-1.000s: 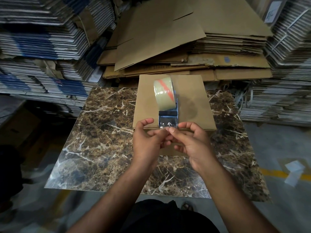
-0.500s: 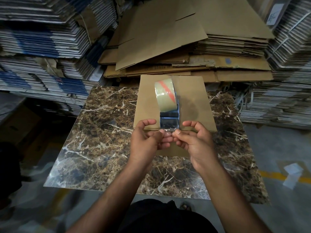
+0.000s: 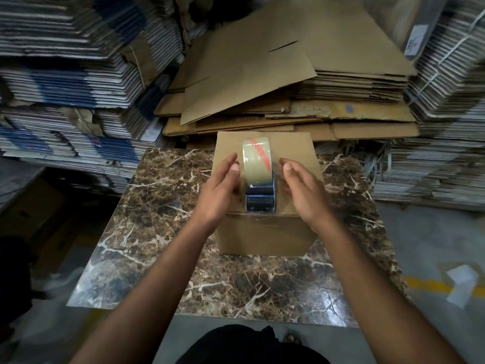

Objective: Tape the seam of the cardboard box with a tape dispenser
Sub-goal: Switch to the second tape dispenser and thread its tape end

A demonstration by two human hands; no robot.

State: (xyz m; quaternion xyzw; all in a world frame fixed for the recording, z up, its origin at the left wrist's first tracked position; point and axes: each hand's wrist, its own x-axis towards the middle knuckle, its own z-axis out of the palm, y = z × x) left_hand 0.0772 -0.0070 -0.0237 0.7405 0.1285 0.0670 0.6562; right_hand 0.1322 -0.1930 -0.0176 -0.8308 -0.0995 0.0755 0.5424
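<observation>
Bare forearms, no sleeves; dark black garment [image 3: 252, 345] at bottom edge.

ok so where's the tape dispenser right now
In the head view, the tape dispenser sits on top of the cardboard box, near its front edge, between the open left hand and right hand.

A dark brown marble-patterned tabletop [image 3: 157, 232] with white veins fills the middle of the view. Beyond it, at 12 o'clock, lies a pile of flattened brown cardboard sheets [image 3: 262, 74], the top ones askew. Tall stacks of flattened white and blue cartons [image 3: 65, 74] rise at 10 o'clock, and bundled stacks of flattened white cartons [image 3: 446, 114] stand at 2 o'clock. The grey concrete floor [image 3: 433, 232] shows at 4 o'clock, crossed by a yellow painted line [image 3: 425, 283] with a scrap of white paper [image 3: 460, 285] on it. Light is dim, darkest at 8 o'clock.
</observation>
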